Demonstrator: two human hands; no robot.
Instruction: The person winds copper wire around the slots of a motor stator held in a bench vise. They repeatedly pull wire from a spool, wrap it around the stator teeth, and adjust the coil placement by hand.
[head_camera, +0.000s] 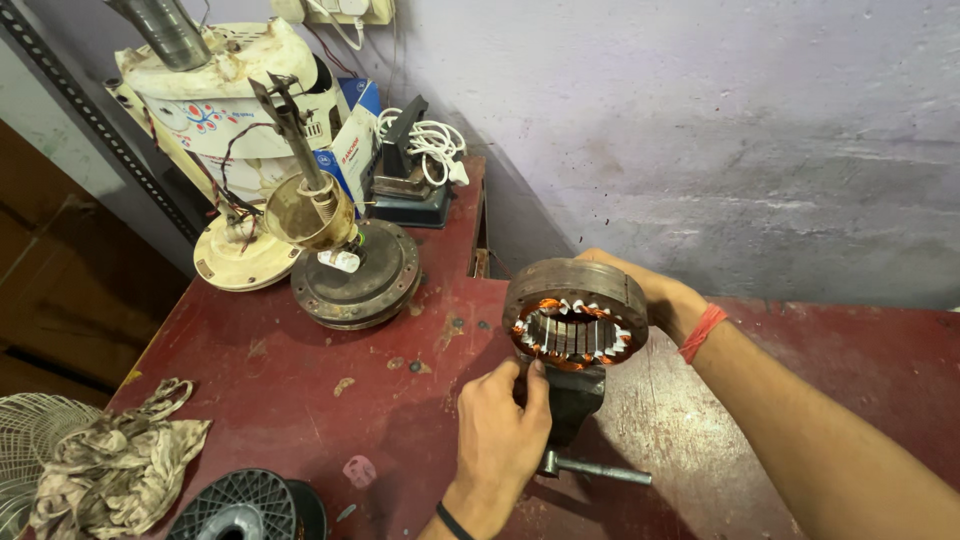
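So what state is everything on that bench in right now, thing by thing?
Stator: upright on edge in the vise, copper windings showing.
Vise: grips the stator from below, handle bar sticking out.
Left hand: fingertips at the stator's lower rim.
Right hand: wrapped around the stator's far side.
Fan motor housing: flat on the table, opened.
Rag: crumpled.
White cable: coiled.

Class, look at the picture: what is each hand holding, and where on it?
Right hand grips the stator's outer rim from behind. Left hand fingers touch its lower front edge.
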